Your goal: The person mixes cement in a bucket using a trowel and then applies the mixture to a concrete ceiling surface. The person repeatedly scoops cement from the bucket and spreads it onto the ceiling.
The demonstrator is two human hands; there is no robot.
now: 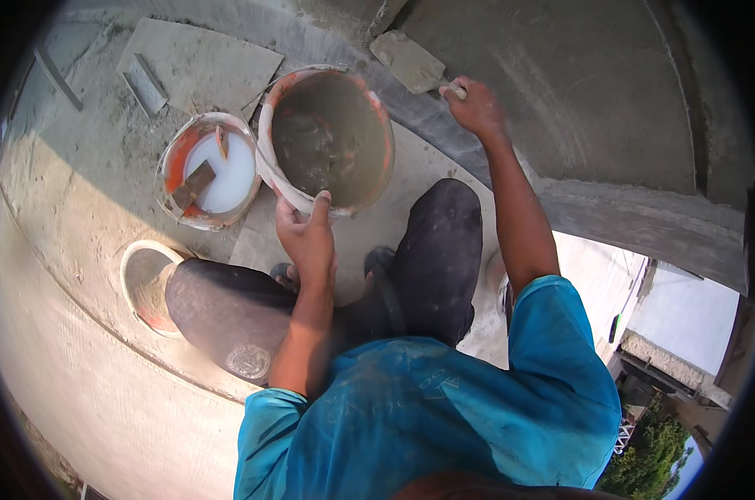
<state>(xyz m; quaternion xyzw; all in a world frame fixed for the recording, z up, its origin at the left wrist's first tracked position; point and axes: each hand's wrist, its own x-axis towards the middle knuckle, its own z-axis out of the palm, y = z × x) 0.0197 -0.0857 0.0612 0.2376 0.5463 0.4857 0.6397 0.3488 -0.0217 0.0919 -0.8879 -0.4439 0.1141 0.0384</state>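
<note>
My left hand [309, 237] grips the near rim of an orange bucket [386, 158], thumb over the edge. Wet grey mortar [331, 137] fills much of that bucket, which tilts a little. Out to the right, my right hand [476, 107] is closed round the handle of a trowel [408, 62]. The trowel's broad blade is coated in grey and lies against or very close to the lower part of the grey plastered wall [561, 92]; I cannot tell whether it touches.
Left of the mortar stands a second bucket [170, 179] with white liquid, a wooden block [194, 185] and an orange-tipped tool. A third bucket [127, 279] is beside my left knee. A board [202, 62] and a metal float [145, 83] lie farther back. My knees flank the work.
</note>
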